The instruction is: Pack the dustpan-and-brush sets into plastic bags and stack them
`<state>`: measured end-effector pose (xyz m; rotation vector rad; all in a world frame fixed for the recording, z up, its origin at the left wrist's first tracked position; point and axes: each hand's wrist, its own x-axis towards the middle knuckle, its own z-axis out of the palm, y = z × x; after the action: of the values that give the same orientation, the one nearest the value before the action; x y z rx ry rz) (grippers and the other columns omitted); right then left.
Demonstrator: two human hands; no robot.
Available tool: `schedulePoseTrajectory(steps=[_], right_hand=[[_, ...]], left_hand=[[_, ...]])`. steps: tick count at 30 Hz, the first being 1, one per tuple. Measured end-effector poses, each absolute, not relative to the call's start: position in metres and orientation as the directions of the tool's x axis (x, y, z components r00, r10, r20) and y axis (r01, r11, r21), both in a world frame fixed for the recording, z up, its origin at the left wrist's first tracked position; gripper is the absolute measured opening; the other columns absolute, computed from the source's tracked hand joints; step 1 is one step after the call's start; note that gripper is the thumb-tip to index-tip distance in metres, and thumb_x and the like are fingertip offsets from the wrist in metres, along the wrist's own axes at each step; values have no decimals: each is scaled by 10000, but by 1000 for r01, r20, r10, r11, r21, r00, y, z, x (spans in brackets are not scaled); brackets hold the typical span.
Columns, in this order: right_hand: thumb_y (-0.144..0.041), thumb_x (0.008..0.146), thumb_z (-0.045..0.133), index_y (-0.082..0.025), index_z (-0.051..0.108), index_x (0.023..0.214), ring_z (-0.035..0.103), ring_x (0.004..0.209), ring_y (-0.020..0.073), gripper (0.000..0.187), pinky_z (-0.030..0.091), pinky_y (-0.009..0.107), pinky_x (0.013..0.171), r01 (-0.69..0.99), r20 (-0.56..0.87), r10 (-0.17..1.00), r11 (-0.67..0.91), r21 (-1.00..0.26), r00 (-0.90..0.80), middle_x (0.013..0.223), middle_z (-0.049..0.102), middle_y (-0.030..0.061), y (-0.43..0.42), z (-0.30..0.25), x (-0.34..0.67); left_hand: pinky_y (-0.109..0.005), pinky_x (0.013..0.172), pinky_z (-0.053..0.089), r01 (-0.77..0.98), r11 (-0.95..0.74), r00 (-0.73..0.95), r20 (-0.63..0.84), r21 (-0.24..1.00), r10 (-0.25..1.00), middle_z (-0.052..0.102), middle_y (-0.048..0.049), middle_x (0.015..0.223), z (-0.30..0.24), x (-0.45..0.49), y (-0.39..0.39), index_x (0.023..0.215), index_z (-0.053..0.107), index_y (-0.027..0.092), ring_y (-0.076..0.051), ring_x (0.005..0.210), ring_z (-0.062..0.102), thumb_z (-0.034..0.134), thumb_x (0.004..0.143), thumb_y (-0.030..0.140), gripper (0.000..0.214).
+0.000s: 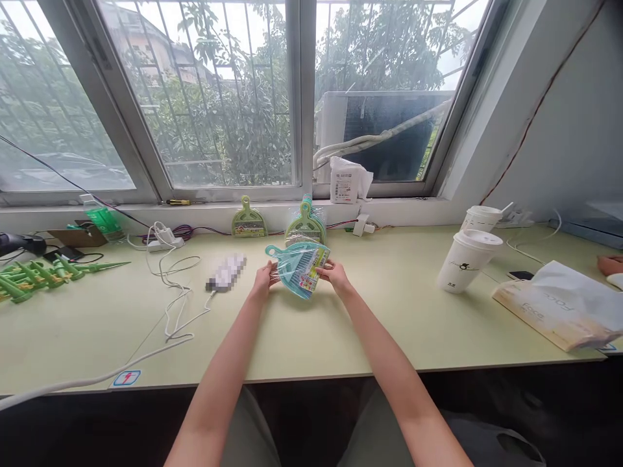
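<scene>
A teal mini dustpan-and-brush set in clear wrapping with a colourful label is held just above the pale green desk. My left hand pinches its left side and my right hand grips its right edge. Behind it, against the wall, stand a green dustpan set and a wrapped stack of more sets. Both forearms reach forward from the near edge.
A white cable and power strip lie at the left, with green plastic pieces farther left. Two white lidded cups and a paper bag sit at the right. Another person's hand shows at the far right.
</scene>
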<state>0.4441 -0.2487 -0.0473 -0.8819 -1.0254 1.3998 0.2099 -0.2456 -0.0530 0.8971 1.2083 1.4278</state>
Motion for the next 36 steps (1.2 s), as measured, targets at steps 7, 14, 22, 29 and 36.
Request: schedulePoseTrajectory(steps=[7,14,22,29,36], right_hand=[[-119,586,822,-136,681,907,714,795,201,350,594,360,815,-323,27,984,-32,-946,-178,868,751,71,-251,-37,459],[-152,597,822,-140,707,957,711,825,208,379,589,358,795,-176,36,943,-24,-984,-331,939,751,87,-260,-28,471],[-99,607,801,-135,701,976,712,790,201,384,596,348,770,-143,-12,944,-62,-988,-329,898,753,82,-253,-32,484],[3,615,762,-133,638,848,712,745,180,297,606,356,810,-369,-44,999,-32,-929,26,793,736,50,-241,-39,494],[-10,657,733,-161,616,855,712,776,167,275,601,337,844,-457,-39,997,-7,-889,60,799,735,29,-243,-42,478]], left_hand=[[-320,723,536,-216,-95,-244,40,972,969,691,-158,985,-45,201,-246,916,641,112,-191,775,674,503,811,651,567],[-344,822,486,396,-302,-333,443,867,832,710,-111,1026,-31,199,-262,978,692,219,-273,1030,631,641,698,638,506],[-383,799,477,506,-56,-482,337,860,809,718,-98,825,-26,184,-263,781,666,195,-255,783,667,590,786,505,319],[-616,1111,70,575,145,-793,505,805,342,138,-267,1538,-9,161,-285,1440,193,95,-344,1448,66,567,828,324,752],[-460,1013,410,213,-286,-318,343,934,884,507,-170,1323,-21,232,-280,1380,361,197,-285,1221,507,488,877,475,588]])
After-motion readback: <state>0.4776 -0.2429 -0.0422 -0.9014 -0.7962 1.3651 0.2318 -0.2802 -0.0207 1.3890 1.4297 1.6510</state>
